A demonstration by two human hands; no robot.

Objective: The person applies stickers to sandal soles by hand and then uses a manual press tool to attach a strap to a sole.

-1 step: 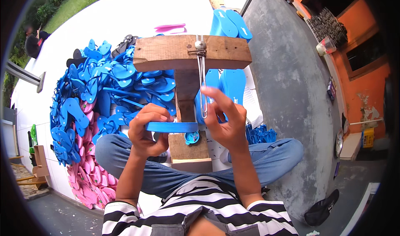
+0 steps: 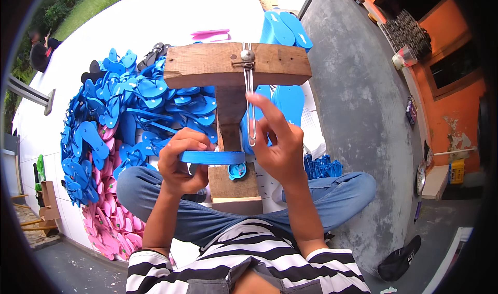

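My left hand [image 2: 181, 162] is closed round a blue flip-flop sole [image 2: 212, 158], held level and seen edge-on. In front of it stands a T-shaped wooden stand [image 2: 202, 66]. A long, thin metal wire loop [image 2: 250, 115] hangs down from a round-headed fixing on its crossbar. My right hand [image 2: 280, 143] is beside this loop, its index finger stretched up against the wires and its thumb apart near the loop's lower end. I see nothing held in that hand. Just below the sole, a small round blue dish [image 2: 237, 170] with tiny bits rests on the stand's wooden base [image 2: 233, 187].
Blue flip-flops [image 2: 119, 102] are heaped on the left, with pink flip-flops [image 2: 111, 211] nearer me. More blue soles [image 2: 285, 29] stand behind the crossbar. Blue straps [image 2: 324, 167] lie by my right knee. A black cap [image 2: 399, 257] is on the grey floor at right.
My right index finger has slid upward along the metal wires, and the thumb has shifted slightly. My left hand keeps the sole in nearly the same place.
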